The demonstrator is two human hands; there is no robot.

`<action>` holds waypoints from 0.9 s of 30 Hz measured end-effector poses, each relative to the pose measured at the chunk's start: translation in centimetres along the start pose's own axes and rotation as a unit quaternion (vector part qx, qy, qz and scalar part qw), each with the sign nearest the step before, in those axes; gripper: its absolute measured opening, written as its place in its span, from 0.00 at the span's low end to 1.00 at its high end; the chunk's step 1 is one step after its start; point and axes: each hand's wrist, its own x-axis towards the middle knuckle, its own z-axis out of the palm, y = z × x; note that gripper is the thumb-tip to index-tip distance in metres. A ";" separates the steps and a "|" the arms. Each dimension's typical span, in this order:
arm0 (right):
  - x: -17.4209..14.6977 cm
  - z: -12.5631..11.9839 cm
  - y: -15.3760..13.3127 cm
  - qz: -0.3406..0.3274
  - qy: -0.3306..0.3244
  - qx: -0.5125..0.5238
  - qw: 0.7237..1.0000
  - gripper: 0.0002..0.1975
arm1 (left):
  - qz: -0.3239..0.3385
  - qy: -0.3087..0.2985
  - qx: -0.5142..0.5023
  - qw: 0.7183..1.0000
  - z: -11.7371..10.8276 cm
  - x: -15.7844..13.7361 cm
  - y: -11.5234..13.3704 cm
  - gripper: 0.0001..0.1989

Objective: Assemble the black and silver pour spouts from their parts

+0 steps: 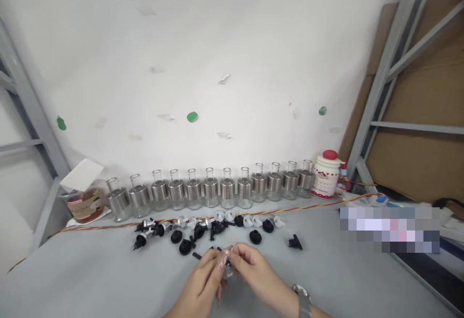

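Observation:
Low in the middle of the head view, my left hand (pixel 203 279) and my right hand (pixel 253 270) meet with fingertips pinched around one small bottle stopper part (pixel 228 272). Its rounded, shiny underside shows beneath the fingers; a dark bit is visible between them, and the rest is hidden. Just beyond the hands lie loose parts: black round caps (pixel 185 247), silver caps (pixel 248 221) and thin black pieces. Silver-and-black stoppers (pixel 142 239) lie at the left of this scatter. Off to the right is a lone black piece (pixel 295 242).
Along the wall stands a row of several glass bottles (pixel 176 190) with metal sleeves. A twisted cable (pixel 290 210) runs in front of them. A plastic tub (pixel 85 207) is at left, a red-lidded jar (pixel 325 178) at right. Grey metal frames (pixel 380 81) flank the table.

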 end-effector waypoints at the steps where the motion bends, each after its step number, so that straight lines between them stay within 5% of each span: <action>1: 0.1 0.0 0.0 0.003 -0.004 0.007 1.000 0.21 | 0.003 -0.001 0.013 1.000 -0.1 0.0 0.1 0.19; 11: 0.2 -0.7 -0.1 -0.025 -0.082 0.093 0.992 0.21 | 0.053 -0.070 0.087 0.992 -0.9 -0.1 0.3 0.20; 27: -0.1 -0.5 0.2 0.041 -0.039 0.095 0.994 0.21 | 0.076 -0.066 0.129 0.986 -0.8 -0.5 -1.5 0.23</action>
